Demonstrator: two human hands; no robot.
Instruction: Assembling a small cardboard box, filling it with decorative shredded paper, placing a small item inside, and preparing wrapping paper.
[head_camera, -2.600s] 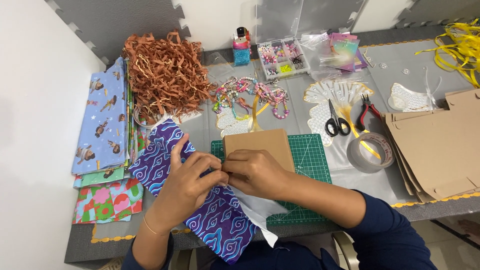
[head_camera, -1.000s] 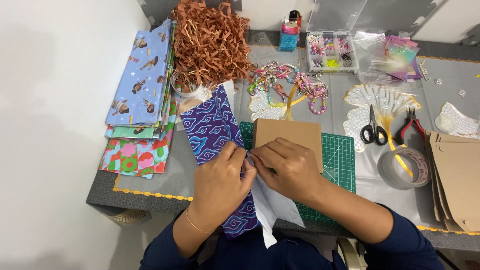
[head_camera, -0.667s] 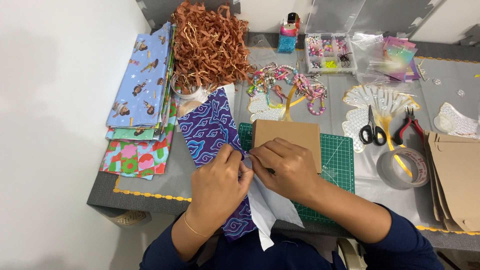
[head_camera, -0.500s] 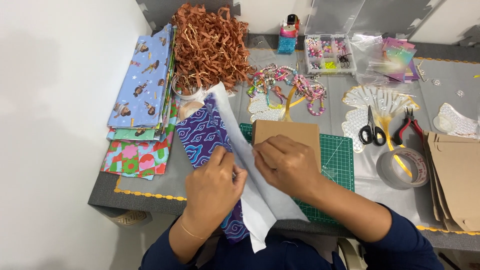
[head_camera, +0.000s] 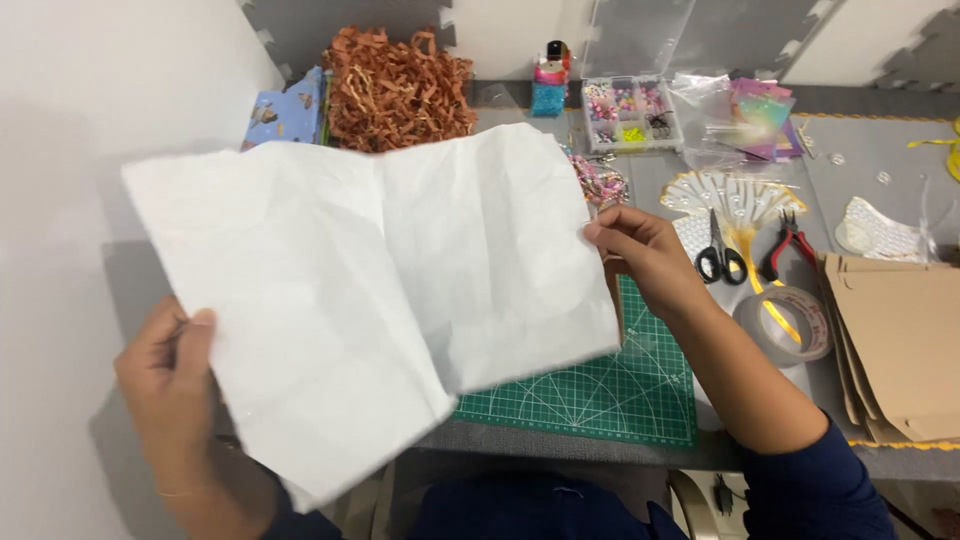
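Observation:
A large sheet of wrapping paper is spread open in the air above the table, its white back side facing me. My left hand grips its left edge, off the table's left side. My right hand pinches its right edge above the green cutting mat. The sheet hides the brown box and most of the table's left part.
Brown shredded paper and a bead box lie at the back. Scissors, red-handled pliers, a tape roll and flat cardboard pieces are at the right. A blue patterned paper peeks out far left.
The folded purple-patterned sheet has been pulled open and lifted. My hands moved apart, left hand going far left, right hand rising. The sheet now covers the box and the stacked papers.

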